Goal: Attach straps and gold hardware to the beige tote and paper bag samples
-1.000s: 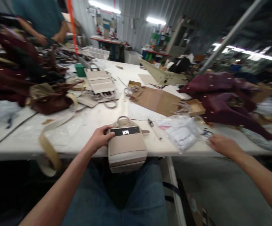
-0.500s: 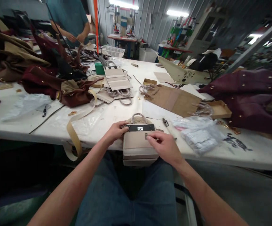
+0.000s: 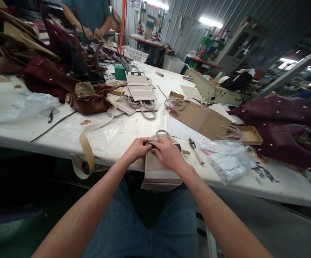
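The small beige bag (image 3: 159,175) sits at the near edge of the table (image 3: 130,129), its lower end jutting over the person's lap (image 3: 144,225). The left hand (image 3: 138,148) pinches its top left corner; the right hand (image 3: 168,154) bends over the dark strip (image 3: 178,146), and I cannot tell whether its fingers grasp anything. With 1 end overhanging, the bag could tip or slide if the right hand presses hard while the left pinch loosens.
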The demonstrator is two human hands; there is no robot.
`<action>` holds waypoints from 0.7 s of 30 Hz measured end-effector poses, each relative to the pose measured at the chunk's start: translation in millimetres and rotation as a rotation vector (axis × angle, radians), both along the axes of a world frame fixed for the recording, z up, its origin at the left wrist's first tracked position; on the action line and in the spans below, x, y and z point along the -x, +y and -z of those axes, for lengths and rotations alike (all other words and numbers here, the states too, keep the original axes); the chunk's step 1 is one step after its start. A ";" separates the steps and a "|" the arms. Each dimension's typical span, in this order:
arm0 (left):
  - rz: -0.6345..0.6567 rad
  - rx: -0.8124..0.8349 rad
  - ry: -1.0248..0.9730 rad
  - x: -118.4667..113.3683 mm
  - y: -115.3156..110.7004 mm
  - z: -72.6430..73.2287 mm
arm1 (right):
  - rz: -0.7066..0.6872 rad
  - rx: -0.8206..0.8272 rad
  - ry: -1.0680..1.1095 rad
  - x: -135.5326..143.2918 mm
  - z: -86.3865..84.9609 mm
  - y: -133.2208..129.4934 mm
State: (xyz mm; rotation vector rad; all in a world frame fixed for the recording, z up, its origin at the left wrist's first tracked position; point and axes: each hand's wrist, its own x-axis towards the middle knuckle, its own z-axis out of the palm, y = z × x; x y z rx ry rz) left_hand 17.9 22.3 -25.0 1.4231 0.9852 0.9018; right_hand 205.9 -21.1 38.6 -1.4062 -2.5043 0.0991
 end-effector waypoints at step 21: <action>-0.047 0.078 0.027 8.7 -4.7 -18.3 | -0.069 -0.168 -0.095 2.8 16.7 0.9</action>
